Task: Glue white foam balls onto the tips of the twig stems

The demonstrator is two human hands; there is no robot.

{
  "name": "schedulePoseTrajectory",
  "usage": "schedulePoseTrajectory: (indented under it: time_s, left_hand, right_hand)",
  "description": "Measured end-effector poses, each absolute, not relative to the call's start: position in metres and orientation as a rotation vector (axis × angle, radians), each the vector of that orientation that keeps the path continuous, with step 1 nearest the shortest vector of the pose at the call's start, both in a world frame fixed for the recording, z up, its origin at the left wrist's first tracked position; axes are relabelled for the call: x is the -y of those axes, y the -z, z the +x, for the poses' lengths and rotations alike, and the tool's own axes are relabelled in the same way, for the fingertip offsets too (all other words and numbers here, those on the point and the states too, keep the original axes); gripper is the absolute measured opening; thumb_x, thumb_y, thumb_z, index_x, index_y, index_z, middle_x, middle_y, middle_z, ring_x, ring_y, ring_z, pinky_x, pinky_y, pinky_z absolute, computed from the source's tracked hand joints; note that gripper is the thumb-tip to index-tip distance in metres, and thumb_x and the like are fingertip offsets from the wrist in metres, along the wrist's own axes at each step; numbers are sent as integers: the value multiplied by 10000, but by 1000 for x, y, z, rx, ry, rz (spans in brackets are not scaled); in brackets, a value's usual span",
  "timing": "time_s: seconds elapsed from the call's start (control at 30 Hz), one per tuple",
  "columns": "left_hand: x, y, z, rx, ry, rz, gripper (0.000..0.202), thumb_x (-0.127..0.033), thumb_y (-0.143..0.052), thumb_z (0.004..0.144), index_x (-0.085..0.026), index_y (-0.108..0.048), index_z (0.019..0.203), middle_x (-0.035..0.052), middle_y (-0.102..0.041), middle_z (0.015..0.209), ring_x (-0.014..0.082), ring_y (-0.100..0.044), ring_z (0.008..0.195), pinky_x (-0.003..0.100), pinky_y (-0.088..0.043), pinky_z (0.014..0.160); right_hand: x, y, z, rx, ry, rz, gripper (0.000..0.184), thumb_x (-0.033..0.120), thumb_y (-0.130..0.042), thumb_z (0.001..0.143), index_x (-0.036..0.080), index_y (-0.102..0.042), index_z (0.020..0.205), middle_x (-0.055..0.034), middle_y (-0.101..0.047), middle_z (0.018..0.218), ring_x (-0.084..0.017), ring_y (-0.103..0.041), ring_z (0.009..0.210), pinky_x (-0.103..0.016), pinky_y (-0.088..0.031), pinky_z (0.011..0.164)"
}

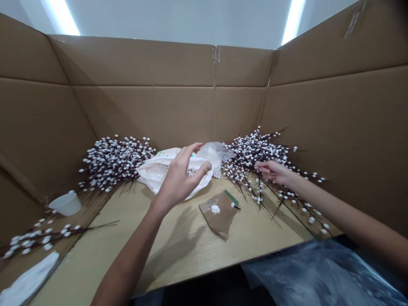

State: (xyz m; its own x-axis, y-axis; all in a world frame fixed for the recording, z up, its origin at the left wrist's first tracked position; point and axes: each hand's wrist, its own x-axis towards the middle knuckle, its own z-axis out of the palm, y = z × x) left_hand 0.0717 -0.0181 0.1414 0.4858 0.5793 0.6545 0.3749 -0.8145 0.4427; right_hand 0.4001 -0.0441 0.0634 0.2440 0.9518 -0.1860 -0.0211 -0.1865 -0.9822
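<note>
My left hand (pixel 183 176), its fingers and thumb spread apart, hovers over an open white plastic bag (pixel 153 173) that holds small pale beads. Over at the right bunch of white-berry branches (pixel 251 146), my right hand (pixel 272 171) has its fingers pinched together on a berry branch; the gripped part is mostly hidden. Between the hands, closer to me, lies a piece of brown cardboard (pixel 219 223) with a white blob of paste on it. A short dark stem with a white tip (pixel 236 207) rests at the cardboard's green edge.
Another bunch of white-berry branches (pixel 111 163) lies at the left back. A white plastic cup (pixel 66 204), a loose berry branch (pixel 47 239) and a folded white cloth (pixel 30 278) are at the left. Cardboard walls (pixel 143 106) surround the table (pixel 197 255). Clear plastic sheeting (pixel 325 272) hangs front right.
</note>
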Motion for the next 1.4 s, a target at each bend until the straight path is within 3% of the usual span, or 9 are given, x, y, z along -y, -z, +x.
schedulePoseTrajectory:
  time_s: [0.2,0.43,0.53,0.63,0.83,0.97,1.13,1.4]
  left_hand:
    - [21,-144,68,-808,-1230,2465,405,-328,-582,865,-185,-514,1237,87,-585,1254,219,-541,1146,397,-440,967]
    - [23,-143,69,-789,-1162,2451,369,-308,-580,863,-182,-545,1208,87,-611,1225,217,-553,1135,390,-432,968]
    - [22,-138,72,-785,-1071,2417,335,-346,-564,869,-189,-591,1164,90,-650,1153,233,-597,1055,373,-463,892]
    - [22,-130,80,-658,-876,2311,322,-412,-555,869,-179,-664,1062,95,-680,1100,246,-628,973,330,-478,801]
    - [20,-103,101,-242,-496,1971,352,-411,-531,888,-161,-704,1064,89,-700,966,204,-626,850,261,-467,720]
    - [13,-76,94,-379,-621,1800,329,-411,-598,844,-158,-729,1011,79,-695,898,169,-598,765,230,-439,647]
    - [3,-44,74,-552,-713,1511,310,-427,-699,758,-141,-742,872,66,-699,837,156,-606,743,237,-434,687]
    - [-8,-19,66,-426,-693,1097,412,-381,-785,667,-125,-708,980,94,-713,809,190,-652,665,310,-486,720]
  right_hand:
    - [61,-77,390,968,-1123,-1528,198,229,-509,801,192,-439,619,84,-290,404,-38,-139,325,-207,-104,337]
    - [83,-94,369,1079,-869,-1639,292,271,-605,773,180,-427,559,70,-330,412,-34,-224,350,-209,-111,371]
    - [96,-107,348,1283,-517,-1649,320,373,-589,820,179,-449,609,63,-372,458,-42,-281,396,-194,-182,402]
    - [106,-103,316,1487,-484,-1550,348,449,-569,830,189,-456,627,63,-343,476,-56,-288,407,-204,-172,396]
    - [94,-56,257,1443,-659,-1195,378,577,-575,793,203,-535,752,44,-425,505,-80,-352,402,-218,-239,380]
    - [73,-32,236,1332,-765,-1108,424,622,-590,761,200,-548,744,47,-425,464,-84,-363,380,-224,-255,379]
    - [55,-14,218,1316,-900,-1079,439,625,-608,743,191,-549,738,57,-432,428,-79,-372,369,-210,-263,379]
    - [32,3,210,1313,-1126,-1016,439,599,-623,742,183,-508,662,53,-508,462,-47,-360,322,-185,-258,343]
